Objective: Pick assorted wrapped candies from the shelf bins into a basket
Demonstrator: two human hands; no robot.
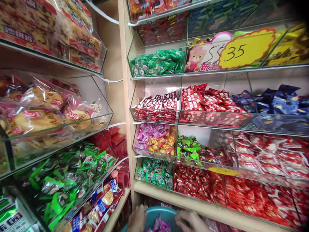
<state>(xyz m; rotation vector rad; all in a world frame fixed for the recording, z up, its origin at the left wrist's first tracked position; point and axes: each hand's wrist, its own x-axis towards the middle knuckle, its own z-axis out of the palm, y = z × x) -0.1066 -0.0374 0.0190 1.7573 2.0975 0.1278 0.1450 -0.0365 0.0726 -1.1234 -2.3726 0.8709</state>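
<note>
holds the basin (162,210) low at the near edge of the view, with left hand (137,219) closed on the left rim and right hand (190,222) closed on the right rim, a little blurred. carries purple sweets (160,225) inside the basin, between the two hands. keeps the basin just in front of the wooden ledge (193,196), under the lowest clear bins (154,118) on the right.

faces a corner of shop shelving, split by a pale wooden post (126,96). to the left, looks onto tilted clear trays of wrapped cakes (82,42) at the top, round buns (38,120) below, then green packs (60,180), with biscuits (101,206) on the bottom shelf. finds red boxes (117,138) farther in, beside the post. sees white cables (103,12) looping toward the post at several heights.

to the right, looks onto rows of bins, with green sweets (158,62) high up near the post, red packets (205,100) beneath, and blue packets (285,100) farther right. reads "35" on a yellow sign (246,48), overlapping a bear card (196,59). in the lowest row, shows red sweets (193,182) behind clear fronts, just above the bare strip of ledge. catches pale glare on the clear panels.
</note>
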